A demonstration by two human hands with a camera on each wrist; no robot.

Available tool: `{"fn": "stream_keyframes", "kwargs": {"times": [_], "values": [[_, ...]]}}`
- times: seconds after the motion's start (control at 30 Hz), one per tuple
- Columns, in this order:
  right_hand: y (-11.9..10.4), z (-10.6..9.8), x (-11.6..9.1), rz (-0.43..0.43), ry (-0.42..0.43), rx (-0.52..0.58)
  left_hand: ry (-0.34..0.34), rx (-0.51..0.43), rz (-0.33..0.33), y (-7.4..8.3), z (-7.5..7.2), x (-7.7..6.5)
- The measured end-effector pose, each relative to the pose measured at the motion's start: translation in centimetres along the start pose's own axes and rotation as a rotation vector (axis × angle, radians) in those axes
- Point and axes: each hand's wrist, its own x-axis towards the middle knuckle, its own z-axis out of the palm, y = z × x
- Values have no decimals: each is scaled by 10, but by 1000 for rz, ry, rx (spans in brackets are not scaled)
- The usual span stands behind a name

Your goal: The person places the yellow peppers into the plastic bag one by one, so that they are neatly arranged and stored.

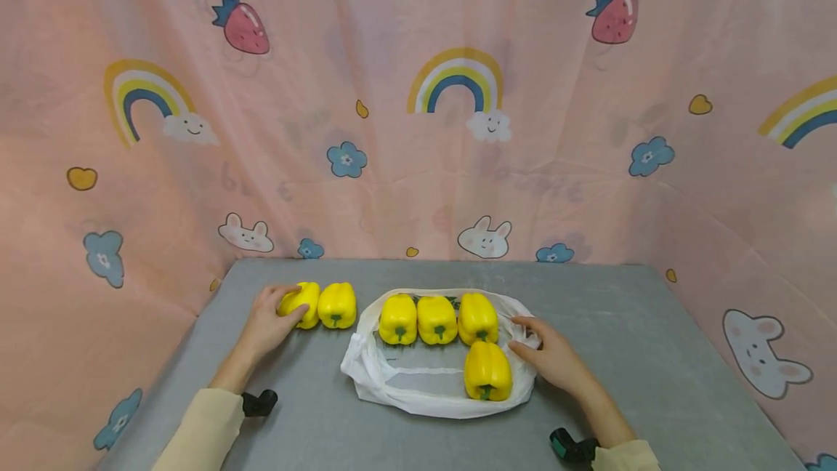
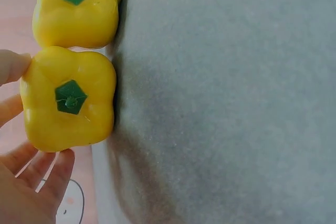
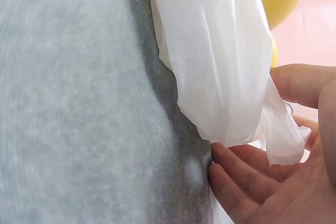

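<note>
At the table's left, my left hand (image 1: 269,318) grips a yellow bell pepper (image 1: 300,305), thumb on one side and fingers on the other. The left wrist view shows that pepper (image 2: 68,99) with its green stem facing the camera. Right beside it stands a second yellow bell pepper (image 1: 337,305). A white plastic bag (image 1: 373,388) lies spread with its mouth wide. Inside it, three peppers (image 1: 437,320) form a back row, and another pepper (image 1: 487,371) sits at the front right. My right hand (image 1: 552,355) holds the bag's right edge, its plastic (image 3: 220,61) between thumb and fingers.
Everything rests on a grey table (image 1: 608,318). A pink patterned curtain (image 1: 418,202) hangs behind it and along both sides. Dark devices are strapped at the left wrist (image 1: 259,403) and the right wrist (image 1: 572,448).
</note>
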Motion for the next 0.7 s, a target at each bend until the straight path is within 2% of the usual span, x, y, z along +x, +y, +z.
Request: {"fn": "stream_keyframes", "kwargs": {"times": [0.3, 0.5, 0.7], "values": [[0, 1, -2, 9, -2, -8, -88, -72, -100, -2, 1, -4], [0, 0, -2, 8, 0, 1, -82, -104, -130, -4, 4, -3], [0, 0, -1, 2, 4, -2, -70, -82, -152, -1, -2, -4]]}}
